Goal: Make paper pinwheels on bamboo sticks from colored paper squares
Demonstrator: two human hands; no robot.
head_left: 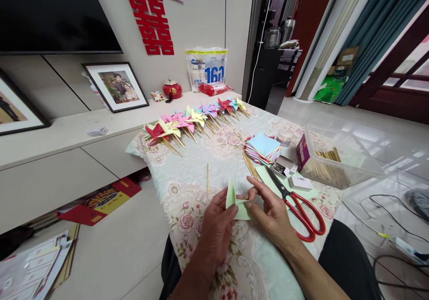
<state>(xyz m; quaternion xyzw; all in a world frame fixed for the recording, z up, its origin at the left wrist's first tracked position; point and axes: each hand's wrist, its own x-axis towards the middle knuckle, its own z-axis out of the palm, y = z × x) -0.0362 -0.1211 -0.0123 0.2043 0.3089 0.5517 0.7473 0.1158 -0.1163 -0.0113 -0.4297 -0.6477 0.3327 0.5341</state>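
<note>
A light green paper piece [241, 213], with its flaps bent upward, is held between both hands over the flowered tablecloth. My left hand [219, 217] pinches it near its middle with the thumb on top. My right hand [271, 208] has thumb and fingers closed on a flap at the paper's right side. One wooden stick [208, 180] lies on the cloth just beyond my left hand. Red-handled scissors [291, 197] rest open at the right, partly on a green sheet [306, 190]. Past them sit a small box of pins [283, 166] and a white box [300, 183].
Several finished paper pinwheels [194, 117] lie in a row along the table's far side. A stack of coloured paper squares [263, 145] sits right of centre. A clear plastic bin [335, 157] with wooden sticks stands at the right edge. Loose cables [395, 210] run over the floor.
</note>
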